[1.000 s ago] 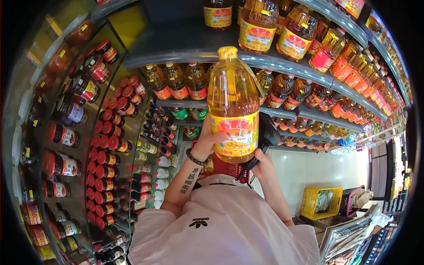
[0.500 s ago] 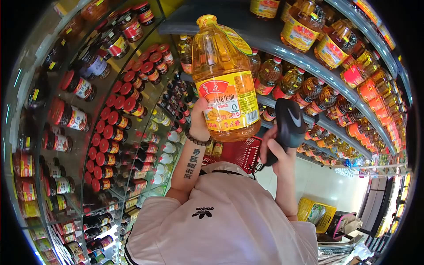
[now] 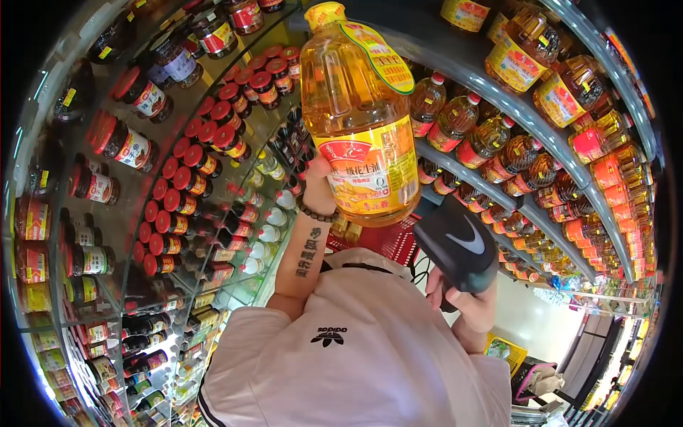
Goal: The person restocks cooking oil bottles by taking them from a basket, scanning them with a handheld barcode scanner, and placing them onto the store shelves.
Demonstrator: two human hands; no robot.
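Observation:
My left hand (image 3: 320, 186) grips a large clear bottle of golden cooking oil (image 3: 359, 121) from its lower left side and holds it up in front of me. The bottle has a yellow cap, a yellow tag at its neck and a red-and-yellow label turned partly to the right. Lower on the right, my right hand (image 3: 466, 302) is closed around the handle of a black barcode scanner (image 3: 455, 242). The scanner's head points up and left, toward the bottle's base, with a gap between them. Some fingers of both hands are hidden behind what they hold.
Glass shelves with red-lidded jars (image 3: 186, 178) rise on the left. Curved shelves (image 3: 498, 64) on the right carry oil bottles (image 3: 455, 121). Behind the bottle sits a red basket (image 3: 384, 240) with items inside. A yellow crate (image 3: 506, 350) stands at the lower right.
The scanner has swung from upright to tilted, moving lower and its head turning left toward the bottle. The bottle has come slightly nearer and its label has turned a little to the right.

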